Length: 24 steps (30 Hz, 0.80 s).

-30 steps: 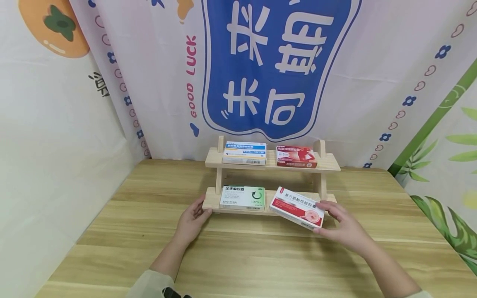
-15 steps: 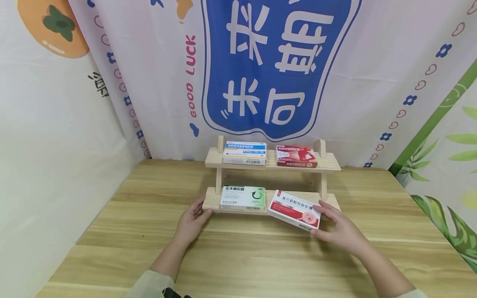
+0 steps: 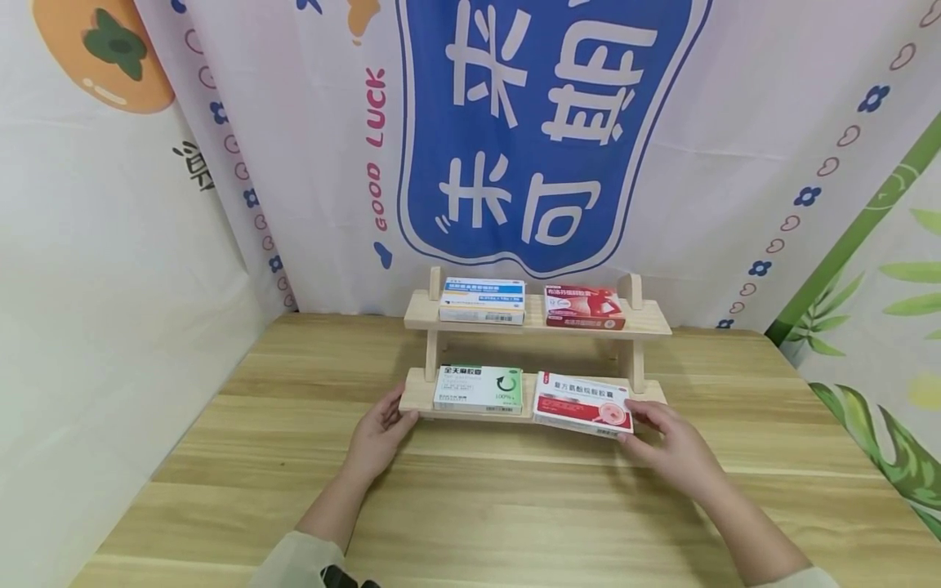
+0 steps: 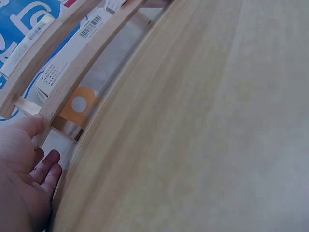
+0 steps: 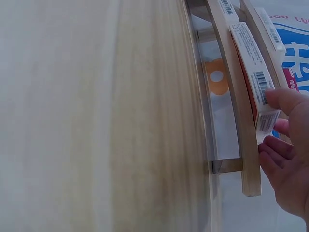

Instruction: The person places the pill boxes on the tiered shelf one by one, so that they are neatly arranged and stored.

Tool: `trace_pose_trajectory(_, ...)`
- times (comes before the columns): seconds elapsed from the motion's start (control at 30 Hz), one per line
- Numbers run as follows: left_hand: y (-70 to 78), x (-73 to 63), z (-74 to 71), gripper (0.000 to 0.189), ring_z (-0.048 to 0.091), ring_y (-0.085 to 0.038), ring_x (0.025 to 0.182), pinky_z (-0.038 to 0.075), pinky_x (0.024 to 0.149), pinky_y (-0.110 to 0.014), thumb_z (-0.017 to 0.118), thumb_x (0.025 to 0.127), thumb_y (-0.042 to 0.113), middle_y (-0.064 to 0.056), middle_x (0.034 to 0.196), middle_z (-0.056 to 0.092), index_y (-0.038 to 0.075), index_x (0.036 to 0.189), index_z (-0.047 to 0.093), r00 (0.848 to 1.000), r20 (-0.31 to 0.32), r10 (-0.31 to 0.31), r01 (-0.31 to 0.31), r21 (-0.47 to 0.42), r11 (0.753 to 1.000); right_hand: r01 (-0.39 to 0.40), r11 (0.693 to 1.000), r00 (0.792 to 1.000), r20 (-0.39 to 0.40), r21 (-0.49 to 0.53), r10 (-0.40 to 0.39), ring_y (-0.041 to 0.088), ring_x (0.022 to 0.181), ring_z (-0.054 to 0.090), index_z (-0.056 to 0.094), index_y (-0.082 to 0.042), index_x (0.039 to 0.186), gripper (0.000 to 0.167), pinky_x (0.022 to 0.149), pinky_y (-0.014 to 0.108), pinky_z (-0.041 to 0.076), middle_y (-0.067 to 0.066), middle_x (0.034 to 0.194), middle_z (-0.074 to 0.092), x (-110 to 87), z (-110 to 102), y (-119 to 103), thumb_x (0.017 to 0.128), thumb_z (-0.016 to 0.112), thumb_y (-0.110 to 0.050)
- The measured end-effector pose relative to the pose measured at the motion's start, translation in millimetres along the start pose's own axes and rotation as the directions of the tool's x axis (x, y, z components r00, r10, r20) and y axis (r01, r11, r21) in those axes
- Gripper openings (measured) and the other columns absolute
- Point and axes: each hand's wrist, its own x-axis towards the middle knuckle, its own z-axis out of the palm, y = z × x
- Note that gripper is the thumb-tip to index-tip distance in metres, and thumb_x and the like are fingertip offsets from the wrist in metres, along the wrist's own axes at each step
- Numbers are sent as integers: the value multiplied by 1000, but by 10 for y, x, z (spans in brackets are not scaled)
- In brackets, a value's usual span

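Observation:
A two-tier wooden display rack (image 3: 540,328) stands on the table. My left hand (image 3: 380,433) holds the left end of its lower shelf; in the left wrist view the thumb (image 4: 30,126) lies against the shelf's front edge. Between thumb and fingers, my right hand (image 3: 672,447) pinches the right end of a white and red medicine box (image 3: 581,404). This box sits at the right of the lower shelf, slightly askew, its right front corner past the shelf edge. Beside it on the left lies a white and green medicine box (image 3: 478,389).
On the upper shelf are a blue and white medicine box (image 3: 482,301) at left and a red medicine box (image 3: 584,309) at right. Behind the wood-grain table (image 3: 470,506) hangs a printed cloth (image 3: 331,163), with more cloth at both sides.
The right hand has lowered the white and red box onto the lower shelf and turned it straighter, nearly in line with the front edge. The left hand has stayed in place.

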Motion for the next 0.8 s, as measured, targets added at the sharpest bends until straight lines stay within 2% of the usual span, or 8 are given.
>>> trace_pose_trajectory(0.23, -8, 7, -4, 57, 44, -34, 139, 38, 116, -44, 63, 96, 12, -22, 150, 42, -2, 146, 39, 1000, 1, 2, -2, 0, 1000, -46, 998, 999, -10, -40, 46, 42, 109, 64, 58, 1, 132, 51, 95, 58, 52, 25, 128, 62, 31, 20, -38, 90, 71, -25)
trace_pose_trajectory(0.8, -19, 9, -1, 58, 46, -33, 137, 39, 115, -45, 63, 95, 12, -22, 150, 43, -1, 146, 39, 1000, -4, -3, 3, 8, 1000, -61, 994, 998, -26, -86, 59, 37, 106, 65, 59, 2, 131, 45, 93, 55, 54, 25, 122, 65, 112, 25, -30, 91, 69, -18)
